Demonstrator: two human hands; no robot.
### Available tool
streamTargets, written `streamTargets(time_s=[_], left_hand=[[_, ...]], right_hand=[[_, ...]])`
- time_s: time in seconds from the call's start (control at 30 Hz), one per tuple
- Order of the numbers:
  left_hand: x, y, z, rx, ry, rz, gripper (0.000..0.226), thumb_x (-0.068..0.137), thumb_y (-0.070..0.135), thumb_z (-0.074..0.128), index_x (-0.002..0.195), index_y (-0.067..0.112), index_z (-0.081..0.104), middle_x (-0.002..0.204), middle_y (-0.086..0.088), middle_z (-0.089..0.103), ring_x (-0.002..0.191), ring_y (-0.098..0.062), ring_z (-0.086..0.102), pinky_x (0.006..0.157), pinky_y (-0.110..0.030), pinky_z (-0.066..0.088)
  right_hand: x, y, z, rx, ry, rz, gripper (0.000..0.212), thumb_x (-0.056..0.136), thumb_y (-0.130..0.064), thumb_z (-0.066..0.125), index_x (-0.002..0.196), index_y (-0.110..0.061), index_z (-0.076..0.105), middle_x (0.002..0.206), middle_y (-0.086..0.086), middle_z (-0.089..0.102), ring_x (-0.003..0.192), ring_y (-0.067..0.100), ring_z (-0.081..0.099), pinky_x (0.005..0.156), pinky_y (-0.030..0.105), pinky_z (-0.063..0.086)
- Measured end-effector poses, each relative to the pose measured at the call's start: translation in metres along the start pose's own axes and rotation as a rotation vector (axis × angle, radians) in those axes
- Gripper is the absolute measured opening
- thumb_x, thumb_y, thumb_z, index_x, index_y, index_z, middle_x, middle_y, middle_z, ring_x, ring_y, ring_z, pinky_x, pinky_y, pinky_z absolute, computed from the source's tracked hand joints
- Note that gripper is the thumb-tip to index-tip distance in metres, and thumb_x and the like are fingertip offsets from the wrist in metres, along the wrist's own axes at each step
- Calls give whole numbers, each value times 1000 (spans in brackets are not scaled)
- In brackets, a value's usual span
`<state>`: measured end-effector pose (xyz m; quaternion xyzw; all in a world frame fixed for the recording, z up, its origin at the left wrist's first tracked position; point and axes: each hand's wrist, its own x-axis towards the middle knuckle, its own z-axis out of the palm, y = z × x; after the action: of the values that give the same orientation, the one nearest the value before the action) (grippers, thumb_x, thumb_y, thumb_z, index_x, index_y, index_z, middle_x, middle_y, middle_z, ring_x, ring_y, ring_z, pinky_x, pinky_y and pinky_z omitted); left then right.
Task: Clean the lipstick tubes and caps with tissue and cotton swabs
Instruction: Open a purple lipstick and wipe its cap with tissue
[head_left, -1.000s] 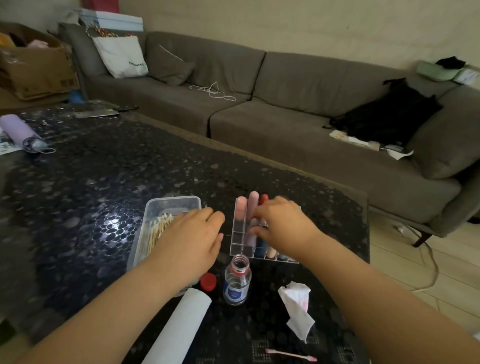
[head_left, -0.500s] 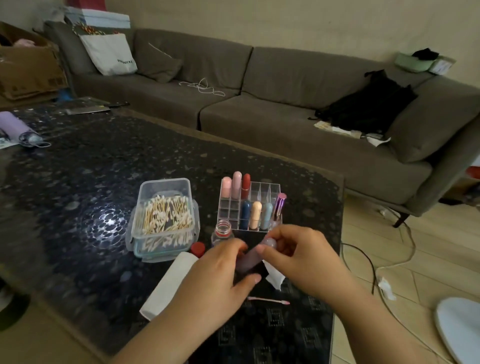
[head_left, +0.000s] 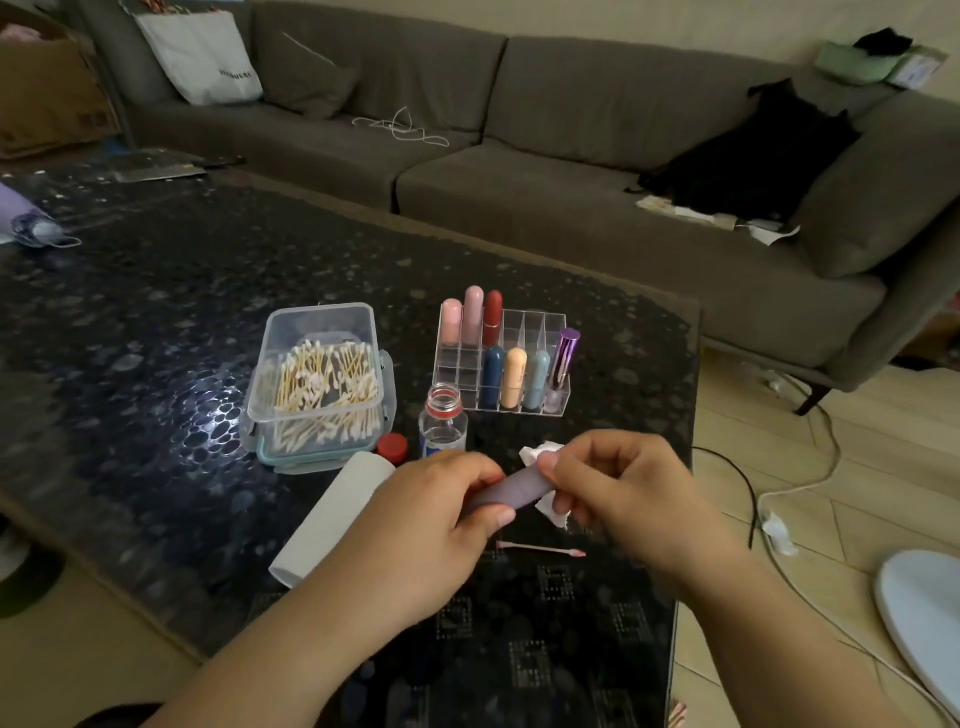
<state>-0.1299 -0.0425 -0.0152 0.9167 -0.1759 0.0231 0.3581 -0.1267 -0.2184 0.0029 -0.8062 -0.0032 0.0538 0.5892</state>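
Above dark desk (head_left: 156, 312), left hand (head_left: 415, 525) and right hand (head_left: 623, 499) grasp, seemingly, one mauve lipstick tube (head_left: 511, 491) by its ends.

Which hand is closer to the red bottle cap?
Left. The left hand sits just right of and below the red cap; the right hand is farther right, past the lipstick.

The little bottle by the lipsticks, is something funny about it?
Its red cap is off, lying on the table beside the open bottle. Nothing looks spilled. A used cotton swab also lies loose nearby.
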Motion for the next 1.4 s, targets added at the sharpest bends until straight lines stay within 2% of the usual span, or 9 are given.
streamTargets(time_s=[0.13,0.23,0.4,0.6,0.8,0.9,1.03,1.2,1.4], left_hand=[[-1,-7,-1,28,35,-54,11,89,35,59,98,30,61,89,16,58,84,1,54,74,-15,43],[-3,-9,-4,-45,38,-115,6,87,34,62,93,34,59,87,16,61,83,1,57,78,-23,48],[-5,-15,-5,-179,82,-196,9,84,30,66,88,35,59,84,15,66,78,1,62,76,-21,51],[-5,-19,-6,-424,92,-254,7,84,29,63,90,29,66,84,13,70,80,0,65,79,-23,49],[-6,-14,-3,-704,33,-291,17,94,15,52,98,24,65,86,10,73,81,-8,69,73,-19,55],[-6,-12,-2,-775,15,-303,19,95,15,49,97,27,64,88,9,73,81,-11,69,74,-22,56],[-7,-9,0,-777,-18,-258,19,94,15,51,98,28,63,89,11,72,82,-9,69,72,-18,54],[-5,-4,5,-726,-37,-181,16,91,15,57,102,22,66,88,10,72,87,-7,68,75,-18,53],[-4,2,11,-692,-72,-134,17,91,13,56,105,20,64,92,12,73,90,-6,67,82,-22,54]], right_hand=[[13,3,-11,252,283,30,29,85,-15,65,57,-10,61,46,-2,53,39,4,38,38,14,30],[11,2,-27,234,250,18,20,85,-16,65,66,-10,65,52,-2,60,45,6,48,43,15,39],[13,21,-13,-133,25,186,14,80,-19,73,92,-19,66,79,-4,74,72,7,69,69,21,54],[18,37,10,-641,52,-21,17,82,-40,69,97,-35,63,92,-17,52,81,-2,51,64,7,41],[21,49,17,-808,15,-83,37,87,-43,62,122,-32,61,97,-14,39,90,0,44,71,9,36],[18,45,17,-738,65,-148,44,85,-44,63,127,-30,58,94,-17,41,84,-3,44,70,6,36],[9,24,17,-407,210,-317,23,83,-34,65,106,-32,68,82,-14,53,81,-4,52,69,6,40],[-3,7,16,-110,131,-314,28,68,-53,58,94,-45,66,82,-8,58,77,4,57,69,12,45],[-3,3,13,3,135,-305,25,67,-46,62,88,-38,72,77,-3,59,69,0,55,67,10,43]])
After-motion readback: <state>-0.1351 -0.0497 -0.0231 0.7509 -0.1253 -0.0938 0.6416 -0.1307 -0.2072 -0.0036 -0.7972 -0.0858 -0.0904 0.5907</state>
